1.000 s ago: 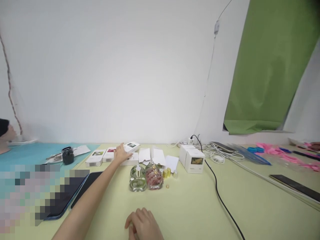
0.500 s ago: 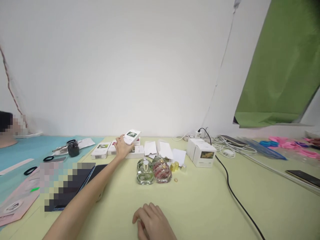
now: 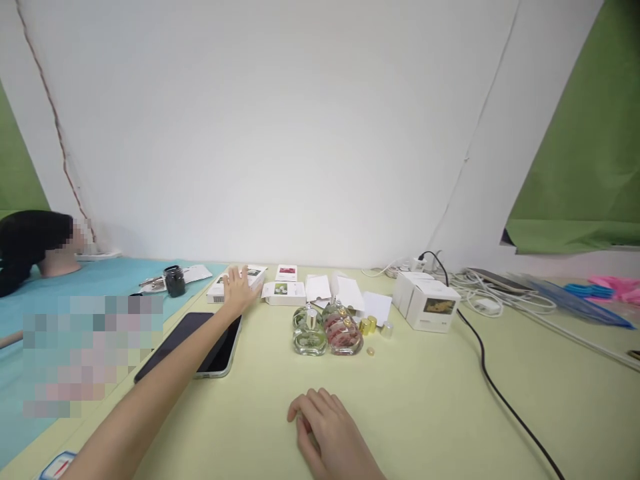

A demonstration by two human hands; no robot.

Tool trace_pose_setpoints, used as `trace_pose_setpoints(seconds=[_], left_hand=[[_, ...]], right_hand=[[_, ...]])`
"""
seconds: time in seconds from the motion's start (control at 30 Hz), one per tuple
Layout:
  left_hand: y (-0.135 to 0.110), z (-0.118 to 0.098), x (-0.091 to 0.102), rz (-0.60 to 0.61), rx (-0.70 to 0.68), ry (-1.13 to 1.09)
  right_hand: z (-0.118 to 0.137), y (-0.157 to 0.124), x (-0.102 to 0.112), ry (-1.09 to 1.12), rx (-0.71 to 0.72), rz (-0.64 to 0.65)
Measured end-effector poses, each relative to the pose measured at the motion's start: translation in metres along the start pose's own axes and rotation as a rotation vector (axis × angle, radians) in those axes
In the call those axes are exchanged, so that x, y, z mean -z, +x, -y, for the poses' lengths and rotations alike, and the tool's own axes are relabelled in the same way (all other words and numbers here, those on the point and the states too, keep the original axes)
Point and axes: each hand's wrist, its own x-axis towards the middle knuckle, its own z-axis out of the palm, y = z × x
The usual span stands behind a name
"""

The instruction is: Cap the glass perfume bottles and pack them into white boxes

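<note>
Taking front green-tinted clear glass bottle with silver neck [image 3: 310,341] as landmark on pale yellow-green worktop [image 3: 425,400]

Seeing flat white cardboard box with white-flower picture [image 3: 256,272] well left of and beyond bottle, lying picture up, partly covered by left hand [image 3: 239,288]

Judging left hand far nearer, right at box; placing right hand [image 3: 334,430] on person's side of bottle, slightly right; from there, look past bottle and leftward to find box

Noting left hand with fingers spread over box; can't tell if gripping or merely resting. Noting right hand loosely half curled, with gap between thumb and fingers and nothing visible inside

Reading box's long axis as roughly near-to-far, pointing away from person past bottle's depth; low confidence, near part hidden. Compare white carton with green-and-white picture [image 3: 293,291], beyond and slightly left of bottle, long axis crosswise
</note>
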Motion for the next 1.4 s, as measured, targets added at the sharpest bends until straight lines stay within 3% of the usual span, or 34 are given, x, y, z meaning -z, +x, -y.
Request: trace_pose_setpoints(seconds=[0.1, 0.17, 0.3, 0.43, 0.53, 0.77, 0.93, 1.03, 1.13, 1.27, 1.4], left_hand=[[0.002, -0.013, -0.007, 0.124, -0.353, -0.066], [0.006, -0.025, -0.013, 0.241, -0.474, -0.123], [0.009, -0.038, -0.026, 0.389, -0.385, -0.207], [0.000, -0.044, -0.024, 0.432, -0.320, -0.206], [-0.010, -0.052, -0.007, 0.392, -0.264, -0.149], [-0.034, -0.054, 0.058, 0.020, -0.087, -0.148], [-0.063, -0.041, 0.085, 0.031, 0.008, -0.179], [-0.077, -0.032, 0.099, 0.024, 0.029, -0.192], [-0.085, -0.022, 0.117, -0.023, -0.085, -0.199], [-0.093, -0.013, 0.136, -0.064, -0.283, -0.191], [-0.101, -0.018, 0.135, -0.146, -0.375, -0.314]], right_hand=[[-0.003, 0.000, -0.003, -0.011, 0.016, -0.008], [-0.004, 0.000, -0.003, -0.016, 0.017, 0.008], [0.001, 0.001, 0.003, -0.001, -0.021, 0.046], [0.009, 0.001, 0.012, 0.063, -0.086, 0.044], [0.011, -0.001, 0.016, 0.108, -0.118, 0.030], [0.009, -0.003, 0.019, 0.171, -0.111, -0.001], [0.003, -0.001, 0.027, 0.168, -0.165, -0.170], [-0.016, 0.003, 0.041, 0.114, -0.219, -0.291], [-0.054, 0.010, 0.061, 0.029, -0.286, -0.382], [-0.119, 0.026, 0.082, 0.012, -0.585, -0.418], [-0.166, 0.047, 0.087, -0.030, -0.832, -0.399]])
